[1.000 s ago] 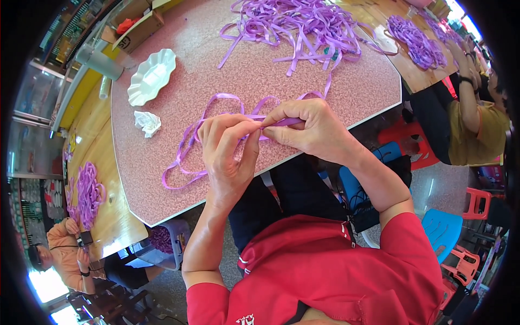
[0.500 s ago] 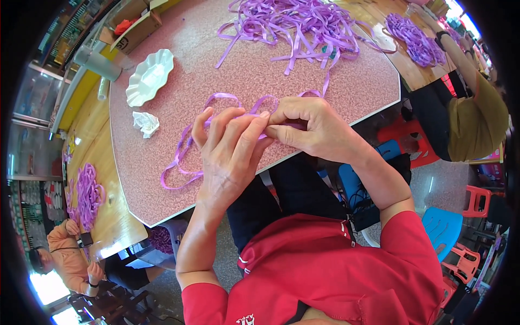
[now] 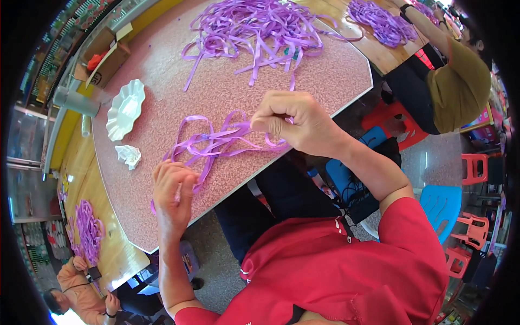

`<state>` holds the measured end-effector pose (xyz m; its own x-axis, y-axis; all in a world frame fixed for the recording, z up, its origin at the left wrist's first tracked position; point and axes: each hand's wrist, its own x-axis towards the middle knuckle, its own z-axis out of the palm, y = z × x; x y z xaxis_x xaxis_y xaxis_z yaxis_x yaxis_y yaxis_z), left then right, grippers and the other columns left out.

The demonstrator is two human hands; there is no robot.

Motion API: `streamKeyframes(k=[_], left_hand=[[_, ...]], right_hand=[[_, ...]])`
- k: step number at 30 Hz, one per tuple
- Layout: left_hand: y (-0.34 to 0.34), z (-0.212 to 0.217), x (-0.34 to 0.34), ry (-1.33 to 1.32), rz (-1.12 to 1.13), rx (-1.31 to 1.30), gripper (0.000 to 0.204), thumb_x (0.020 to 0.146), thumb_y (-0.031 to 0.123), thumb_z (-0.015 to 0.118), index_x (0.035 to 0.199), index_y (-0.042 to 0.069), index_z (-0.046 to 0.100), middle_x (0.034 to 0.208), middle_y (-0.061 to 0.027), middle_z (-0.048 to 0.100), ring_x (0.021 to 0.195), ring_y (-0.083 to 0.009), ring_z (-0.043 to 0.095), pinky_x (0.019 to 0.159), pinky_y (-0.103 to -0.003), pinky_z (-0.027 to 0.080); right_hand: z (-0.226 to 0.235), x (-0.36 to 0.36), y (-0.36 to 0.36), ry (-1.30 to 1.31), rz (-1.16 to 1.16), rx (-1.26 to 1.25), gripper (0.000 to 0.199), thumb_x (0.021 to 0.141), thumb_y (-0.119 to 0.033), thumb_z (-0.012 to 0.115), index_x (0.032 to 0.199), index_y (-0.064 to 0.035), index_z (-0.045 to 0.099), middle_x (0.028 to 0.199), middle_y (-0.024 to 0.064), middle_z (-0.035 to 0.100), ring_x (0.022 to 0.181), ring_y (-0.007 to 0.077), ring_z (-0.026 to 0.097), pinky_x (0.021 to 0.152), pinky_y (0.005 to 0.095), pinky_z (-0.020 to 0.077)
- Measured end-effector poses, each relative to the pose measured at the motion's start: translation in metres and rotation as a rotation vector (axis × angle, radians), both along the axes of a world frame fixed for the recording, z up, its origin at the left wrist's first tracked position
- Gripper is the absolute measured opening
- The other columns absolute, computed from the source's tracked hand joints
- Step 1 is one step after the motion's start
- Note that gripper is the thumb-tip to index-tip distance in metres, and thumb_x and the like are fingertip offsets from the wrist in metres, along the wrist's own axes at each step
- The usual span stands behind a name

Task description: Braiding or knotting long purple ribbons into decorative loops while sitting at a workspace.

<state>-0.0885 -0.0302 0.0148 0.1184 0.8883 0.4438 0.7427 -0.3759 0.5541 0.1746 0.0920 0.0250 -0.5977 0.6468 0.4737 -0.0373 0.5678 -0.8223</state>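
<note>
Loops of narrow purple ribbon [image 3: 216, 142] lie loosely on the pink speckled table in front of me. My right hand [image 3: 287, 122] is closed in a pinch above the table's near edge, and a strand of this ribbon runs up to its fingertips. To the left, my left hand [image 3: 174, 189] is at the ribbon's lower left end with its fingers loosely bent and the thumb apart. Ribbon shows on both sides of that hand and partly behind it; I see none gripped in it. Farther back on the table lies a big tangled heap of purple ribbons [image 3: 254, 32].
A white scalloped dish [image 3: 125, 110] and a crumpled tissue [image 3: 128, 156] lie at the left. Beyond them are a grey cylinder [image 3: 76, 101] and a cardboard box [image 3: 108, 62]. Co-workers sit at right [image 3: 460, 86] and lower left [image 3: 81, 292] by more ribbon piles. Plastic stools stand at right.
My hands were together over the ribbon and have come apart. The left has moved down and left, leaving the ribbon loops in view; the right stays raised. The view has shifted slightly.
</note>
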Motion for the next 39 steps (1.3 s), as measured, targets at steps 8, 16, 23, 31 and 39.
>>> streamKeyframes(k=[8, 16, 23, 31, 39], left_hand=[[0.035, -0.016, 0.059, -0.591, -0.37, -0.416, 0.033, 0.087, 0.006, 0.067, 0.119, 0.004, 0.06, 0.112, -0.0089, 0.062, 0.116, -0.0238, 0.054, 0.107, -0.041, 0.036], [0.089, 0.019, 0.039, -0.523, -0.353, -0.15, 0.013, 0.092, 0.013, 0.066, 0.099, 0.003, 0.067, 0.099, -0.0029, 0.063, 0.095, -0.0104, 0.055, 0.084, -0.027, 0.043], [0.063, 0.016, -0.038, -0.447, -0.028, -0.394, 0.017, 0.094, 0.018, 0.065, 0.094, 0.001, 0.067, 0.083, 0.0028, 0.061, 0.082, -0.0059, 0.053, 0.076, -0.023, 0.043], [0.03, -0.008, -0.086, -0.323, 0.131, -0.384, 0.015, 0.094, 0.016, 0.064, 0.094, 0.001, 0.066, 0.081, 0.0026, 0.06, 0.078, -0.0055, 0.052, 0.072, -0.022, 0.043], [0.031, 0.014, 0.005, -0.5, 0.035, -0.376, 0.014, 0.091, 0.015, 0.067, 0.094, 0.001, 0.066, 0.084, 0.0012, 0.063, 0.079, -0.0071, 0.055, 0.072, -0.023, 0.044]], right_hand=[[0.045, -0.022, -0.018, 0.269, 0.166, 0.091, 0.008, 0.086, -0.002, 0.068, 0.094, 0.0011, 0.067, 0.09, 0.0107, 0.067, 0.087, 0.0184, 0.064, 0.074, 0.0315, 0.0501], [0.075, 0.108, 0.059, 0.756, 0.047, -0.474, 0.024, 0.101, -0.019, 0.052, 0.112, 0.0008, 0.061, 0.084, 0.002, 0.052, 0.063, 0.0063, 0.041, 0.057, 0.0205, 0.0368], [0.003, 0.163, 0.12, 0.732, -0.35, -0.631, 0.021, 0.098, -0.018, 0.059, 0.11, -0.0012, 0.061, 0.084, 0.0006, 0.058, 0.068, 0.0066, 0.053, 0.06, 0.0205, 0.0462], [-0.057, 0.18, 0.177, -0.074, -0.823, -0.189, 0.032, 0.093, -0.023, 0.063, 0.118, -0.0023, 0.061, 0.089, 0.0088, 0.066, 0.075, 0.0177, 0.064, 0.072, 0.031, 0.0535], [0.008, -0.005, 0.046, -0.083, -0.207, 0.473, 0.048, 0.085, -0.019, 0.072, 0.13, -0.0058, 0.058, 0.132, 0.017, 0.057, 0.109, 0.0232, 0.063, 0.091, 0.036, 0.0518]])
